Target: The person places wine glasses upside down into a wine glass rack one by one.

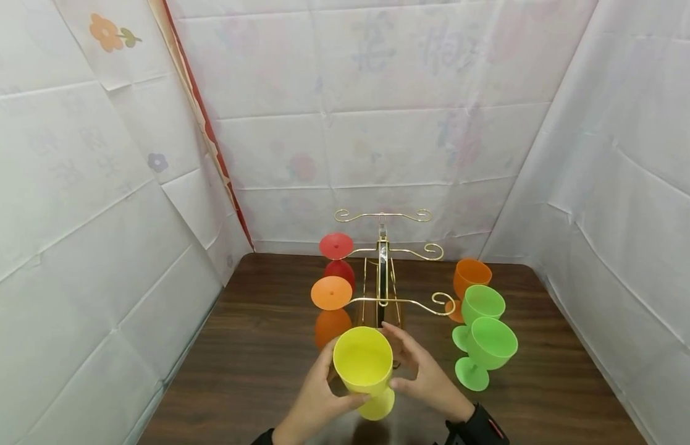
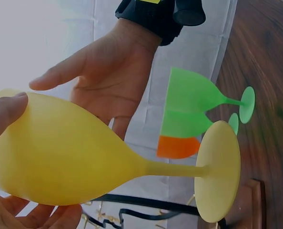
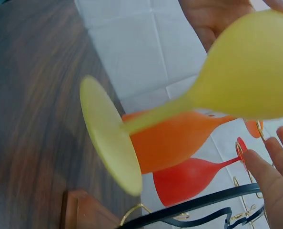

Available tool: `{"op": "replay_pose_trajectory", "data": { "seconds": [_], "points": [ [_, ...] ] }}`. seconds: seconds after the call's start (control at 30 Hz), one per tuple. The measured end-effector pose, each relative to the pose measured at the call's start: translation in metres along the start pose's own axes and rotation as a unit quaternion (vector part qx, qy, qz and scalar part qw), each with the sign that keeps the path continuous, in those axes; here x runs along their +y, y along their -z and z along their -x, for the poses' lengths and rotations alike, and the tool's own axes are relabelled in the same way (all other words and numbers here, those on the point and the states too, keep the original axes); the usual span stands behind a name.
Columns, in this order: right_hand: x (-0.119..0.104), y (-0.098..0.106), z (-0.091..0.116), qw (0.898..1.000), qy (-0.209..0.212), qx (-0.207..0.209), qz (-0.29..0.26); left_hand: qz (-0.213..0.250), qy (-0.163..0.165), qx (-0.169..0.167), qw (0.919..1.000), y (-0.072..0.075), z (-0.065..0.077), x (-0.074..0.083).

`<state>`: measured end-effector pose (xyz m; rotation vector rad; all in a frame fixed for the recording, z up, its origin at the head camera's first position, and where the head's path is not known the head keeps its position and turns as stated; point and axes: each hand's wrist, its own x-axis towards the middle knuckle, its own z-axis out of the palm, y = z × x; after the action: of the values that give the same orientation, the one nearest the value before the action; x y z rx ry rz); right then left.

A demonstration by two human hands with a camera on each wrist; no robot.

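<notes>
A yellow plastic goblet (image 1: pixel 362 361) is held upright above the near part of the table, in front of the rack. My left hand (image 1: pixel 317 395) grips its bowl, thumb on the near side and fingers around the far side. Beside the goblet is my right hand (image 1: pixel 430 380), its fingers spread and nothing in its grasp. The left wrist view shows the open palm of the right hand (image 2: pixel 115 71) behind the yellow goblet (image 2: pixel 75 152). In the right wrist view the goblet's round foot (image 3: pixel 110 136) faces the tabletop.
Just beyond the hands stands a gold wire rack (image 1: pixel 382 272) with curled arms. An orange goblet (image 1: pixel 332 327) and a red goblet (image 1: pixel 339 272) hang upside down on its left side. Two green goblets (image 1: pixel 492 340) and another orange goblet (image 1: pixel 471 275) stand upright at right.
</notes>
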<state>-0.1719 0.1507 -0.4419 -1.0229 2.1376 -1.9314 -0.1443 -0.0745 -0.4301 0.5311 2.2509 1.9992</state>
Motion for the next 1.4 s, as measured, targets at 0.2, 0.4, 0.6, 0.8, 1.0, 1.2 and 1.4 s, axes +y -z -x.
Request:
{"op": "replay_pose_trajectory", "data": {
  "seconds": [0.2,0.4,0.6,0.8,1.0,1.2,1.4],
  "points": [
    [0.002,-0.007,0.006,1.000,-0.003,-0.008,-0.012,-0.010,-0.032,-0.041,0.9986,-0.007,-0.003,0.001],
    [0.005,-0.008,0.008,0.999,0.025,0.003,-0.031,-0.014,-0.062,-0.055,0.9965,-0.011,-0.004,0.003],
    [0.004,-0.006,0.011,0.999,0.033,0.016,-0.015,-0.007,-0.071,-0.077,0.9945,-0.009,-0.004,0.000],
    [0.000,-0.007,0.017,0.995,0.079,0.035,0.054,0.072,-0.112,-0.121,0.9837,0.002,-0.004,-0.008],
    [-0.006,-0.009,0.024,0.980,0.131,0.038,0.145,0.147,-0.072,-0.152,0.9747,0.011,-0.002,-0.011],
    [-0.013,-0.013,0.023,0.919,0.299,-0.010,0.256,0.178,0.083,-0.214,0.9570,0.014,-0.003,-0.009],
    [-0.023,-0.020,0.018,0.841,0.407,-0.038,0.356,0.257,0.137,-0.299,0.9085,0.015,-0.004,-0.020]
  ]
}}
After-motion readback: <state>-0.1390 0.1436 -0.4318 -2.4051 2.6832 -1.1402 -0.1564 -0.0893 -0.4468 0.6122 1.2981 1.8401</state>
